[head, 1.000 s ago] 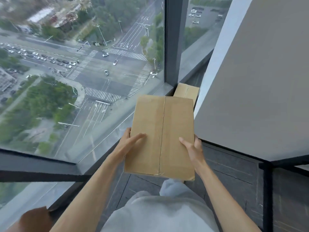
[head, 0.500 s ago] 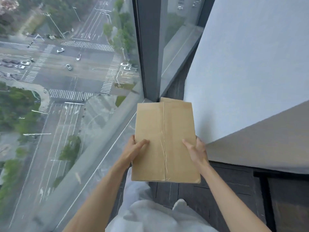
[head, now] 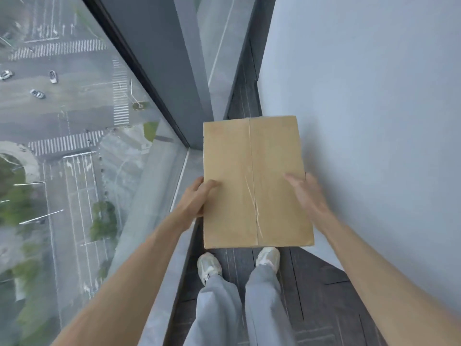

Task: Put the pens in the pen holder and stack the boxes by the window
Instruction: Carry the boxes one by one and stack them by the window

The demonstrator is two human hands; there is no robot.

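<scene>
Left hand (head: 197, 199) and right hand (head: 307, 193) grip the cardboard box (head: 252, 166) by its sides (thumbs on top) beside the window (head: 74, 126).

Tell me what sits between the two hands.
In the head view, a flat brown cardboard box fills the gap between the left hand and the right hand.

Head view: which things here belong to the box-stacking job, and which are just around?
Job: cardboard box, held by left hand and right hand; window.
Just there: grey wall; dark floor; the person's shoes.
</scene>
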